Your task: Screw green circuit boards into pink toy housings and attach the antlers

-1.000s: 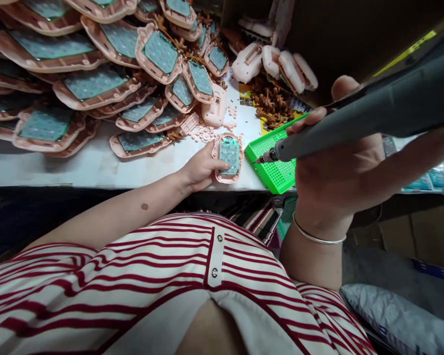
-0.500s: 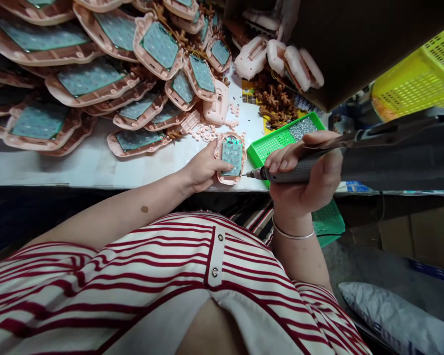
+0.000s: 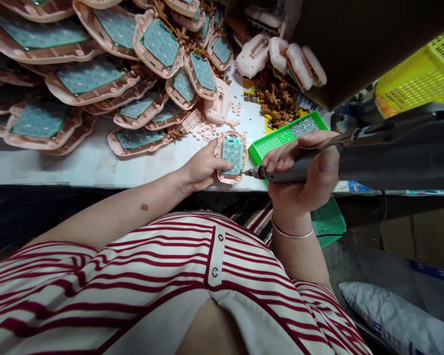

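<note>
Pinching a rounded pink plastic shell (image 3: 231, 179) w/ teal circuit board (image 3: 234, 152), L hand (image 3: 203, 167) rests at white tabletop's (image 3: 99, 170) near edge. R hand (image 3: 294, 195) grips grey cylindrical pwr screwdriver (image 3: 385, 165), bit (image 3: 247, 173) at shell's near right corner.

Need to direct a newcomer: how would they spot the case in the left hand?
Find the white table, with a big pile of pink cases at its left. Right of the pile, near the front edge, the left hand holds a single case. Unlike its neighbours, it is gripped, with the tip of a dark screwdriver by its lower right corner.
</note>
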`<act>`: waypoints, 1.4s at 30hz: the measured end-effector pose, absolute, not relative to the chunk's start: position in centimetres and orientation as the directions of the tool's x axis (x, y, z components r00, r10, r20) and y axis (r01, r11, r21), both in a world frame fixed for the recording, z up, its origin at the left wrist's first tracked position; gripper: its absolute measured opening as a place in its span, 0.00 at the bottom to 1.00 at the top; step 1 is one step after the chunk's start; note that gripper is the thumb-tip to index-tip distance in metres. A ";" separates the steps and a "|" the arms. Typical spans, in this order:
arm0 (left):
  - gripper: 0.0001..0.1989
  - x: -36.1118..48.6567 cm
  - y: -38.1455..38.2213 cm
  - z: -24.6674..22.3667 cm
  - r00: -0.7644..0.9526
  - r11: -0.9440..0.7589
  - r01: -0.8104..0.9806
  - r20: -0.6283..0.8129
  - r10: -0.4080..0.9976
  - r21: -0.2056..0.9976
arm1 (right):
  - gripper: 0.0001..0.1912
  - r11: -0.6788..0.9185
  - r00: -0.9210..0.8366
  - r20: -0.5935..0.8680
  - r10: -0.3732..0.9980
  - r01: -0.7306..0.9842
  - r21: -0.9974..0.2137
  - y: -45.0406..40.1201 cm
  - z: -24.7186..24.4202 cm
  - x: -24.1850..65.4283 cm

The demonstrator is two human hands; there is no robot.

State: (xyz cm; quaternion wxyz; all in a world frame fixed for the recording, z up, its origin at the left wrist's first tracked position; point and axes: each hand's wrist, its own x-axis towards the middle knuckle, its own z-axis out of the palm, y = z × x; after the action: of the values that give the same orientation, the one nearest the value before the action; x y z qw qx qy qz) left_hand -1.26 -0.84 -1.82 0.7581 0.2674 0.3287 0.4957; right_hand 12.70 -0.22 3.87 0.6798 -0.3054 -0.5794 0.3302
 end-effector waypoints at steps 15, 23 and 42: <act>0.35 -1.4 -1.0 -2.1 0.291 0.337 -0.554 -0.201 0.935 0.762 | 0.08 0.584 0.087 0.584 0.807 -0.261 -0.769 -0.3 4.8 12.4; 0.34 -1.3 -0.8 -2.1 0.293 0.346 -0.548 -0.213 0.932 0.762 | 0.10 0.631 0.106 0.624 0.774 -0.213 -0.746 -0.3 4.6 12.1; 0.31 -0.9 -0.4 -2.4 0.291 0.380 -0.521 -0.259 0.921 0.765 | 0.18 0.539 -0.043 0.548 0.835 -0.128 -0.832 0.3 3.1 12.6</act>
State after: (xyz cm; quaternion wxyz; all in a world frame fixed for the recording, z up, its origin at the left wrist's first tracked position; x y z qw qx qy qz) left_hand -0.88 -0.43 -2.35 0.7517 0.2834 0.3531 0.4794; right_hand 12.56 0.31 3.07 0.6286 -0.2889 -0.6120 0.3833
